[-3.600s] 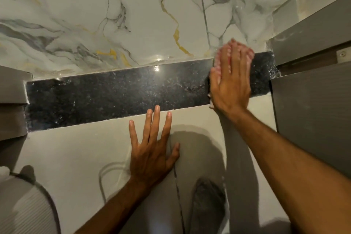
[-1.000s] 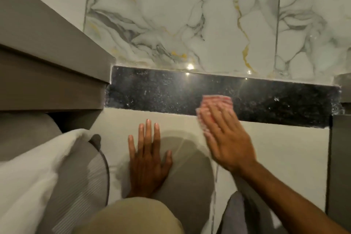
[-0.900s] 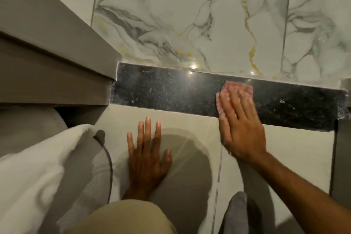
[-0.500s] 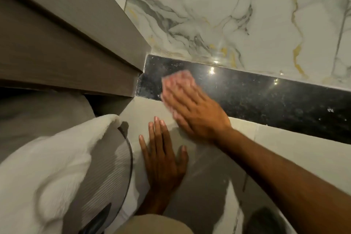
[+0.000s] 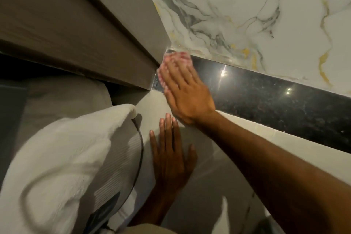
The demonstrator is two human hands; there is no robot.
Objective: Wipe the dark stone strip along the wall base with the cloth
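Cloth (image 5: 177,58), pink and white, sits at the far left end of the strip (image 5: 266,99), hard against the grey cabinet (image 5: 79,30) edge. We press it flat with our right hand (image 5: 185,93): the fingers are extended and close together, the palm lies over the cloth, and nothing is gripped or pinched. Only the cloth's upper and left margins show beyond the fingertips.

Our left hand (image 5: 171,159) lies flat on the pale floor (image 5: 296,144), fingers spread and straight, holding nothing. Its fingertips reach just below the right wrist.

The strip is glossy black with light speckles and carries two bright reflections right of the cloth. It runs between the floor and the marble wall (image 5: 247,15), which has grey and gold veining.

A white towel (image 5: 62,154) lies at lower left, over a ribbed grey object (image 5: 123,159) beside the left hand.

We see no readable writing, brand or label on any surface.
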